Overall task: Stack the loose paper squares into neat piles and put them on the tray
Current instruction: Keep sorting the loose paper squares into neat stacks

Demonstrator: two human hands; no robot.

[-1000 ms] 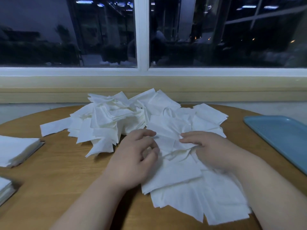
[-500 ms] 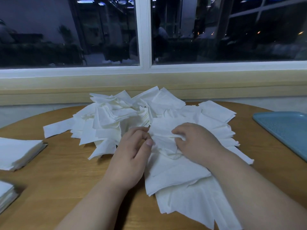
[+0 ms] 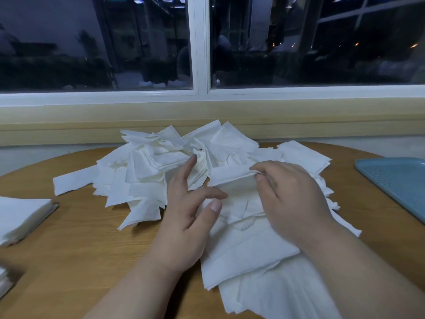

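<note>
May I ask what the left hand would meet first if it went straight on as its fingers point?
Likely the heap of paper squares just ahead of the left hand; depth is unclear.

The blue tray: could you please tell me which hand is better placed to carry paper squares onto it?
Probably the right hand: it pinches a paper square from the heap, and the tray lies on its side. The left hand is open, holds nothing, and is farther from the tray.

Now a paper square (image 3: 230,178) in pinch of right hand (image 3: 294,199); left hand (image 3: 184,222) splayed.
</note>
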